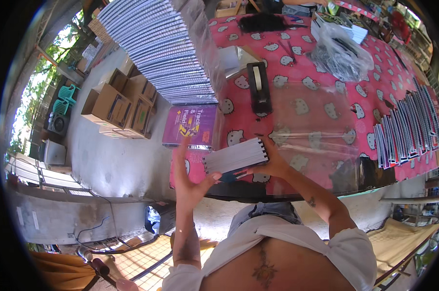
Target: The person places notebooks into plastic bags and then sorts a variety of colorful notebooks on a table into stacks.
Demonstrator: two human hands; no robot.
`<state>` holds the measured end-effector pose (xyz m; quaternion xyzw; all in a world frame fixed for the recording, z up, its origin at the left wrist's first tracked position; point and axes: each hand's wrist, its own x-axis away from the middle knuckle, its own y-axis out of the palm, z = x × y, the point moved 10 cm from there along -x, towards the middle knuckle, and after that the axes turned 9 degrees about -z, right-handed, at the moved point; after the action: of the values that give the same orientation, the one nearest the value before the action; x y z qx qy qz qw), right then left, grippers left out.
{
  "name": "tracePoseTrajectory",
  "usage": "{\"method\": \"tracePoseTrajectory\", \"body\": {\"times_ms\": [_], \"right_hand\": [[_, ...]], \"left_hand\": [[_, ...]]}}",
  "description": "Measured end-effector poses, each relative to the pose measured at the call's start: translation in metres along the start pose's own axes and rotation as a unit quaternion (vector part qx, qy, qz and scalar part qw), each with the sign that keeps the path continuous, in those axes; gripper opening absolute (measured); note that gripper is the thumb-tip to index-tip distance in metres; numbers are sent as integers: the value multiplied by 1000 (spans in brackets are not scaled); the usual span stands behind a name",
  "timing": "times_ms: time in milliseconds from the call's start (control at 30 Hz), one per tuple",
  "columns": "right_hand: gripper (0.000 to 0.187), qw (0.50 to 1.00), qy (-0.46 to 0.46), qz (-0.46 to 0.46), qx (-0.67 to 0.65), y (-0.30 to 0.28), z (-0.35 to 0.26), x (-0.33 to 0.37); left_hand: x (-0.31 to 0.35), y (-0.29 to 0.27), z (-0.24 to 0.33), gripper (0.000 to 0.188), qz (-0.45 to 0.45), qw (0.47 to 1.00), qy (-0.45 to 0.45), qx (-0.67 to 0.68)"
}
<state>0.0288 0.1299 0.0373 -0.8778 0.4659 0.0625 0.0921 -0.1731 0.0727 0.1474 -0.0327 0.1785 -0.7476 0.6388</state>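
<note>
Over the table's near edge, a small stack of spiral-bound books point(236, 156) stands with its white page edges facing up and black coils at the ends. My right hand point(275, 162) grips the right end of this stack. At its left end my left hand point(189, 177) is open, fingers stretched upward and thumb out beside the stack's lower corner; whether the thumb touches it I cannot tell. Just beyond lies a purple-covered book point(188, 123) in clear plastic, at the foot of a tall pile of spiral-bound books point(156, 53).
A black tape dispenser point(259, 89) and clear plastic sleeves point(311, 140) lie on the pink cartoon-print tablecloth point(290, 72). At right stands a row of books point(408, 131); a plastic bag point(341, 56) sits farther back. Cardboard boxes point(115, 104) rest on the floor at left.
</note>
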Motion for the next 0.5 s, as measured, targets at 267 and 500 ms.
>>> {"method": "tracePoseTrajectory", "body": {"times_ms": [267,500], "right_hand": [[94,990,12,12,-139,1,33,3],[78,996,-61,44,54,-32,-20,27]], "left_hand": [[-44,110,58,109,-198,842,60,-497],[-52,94,-10,72,-221,821,-56,-524]]}}
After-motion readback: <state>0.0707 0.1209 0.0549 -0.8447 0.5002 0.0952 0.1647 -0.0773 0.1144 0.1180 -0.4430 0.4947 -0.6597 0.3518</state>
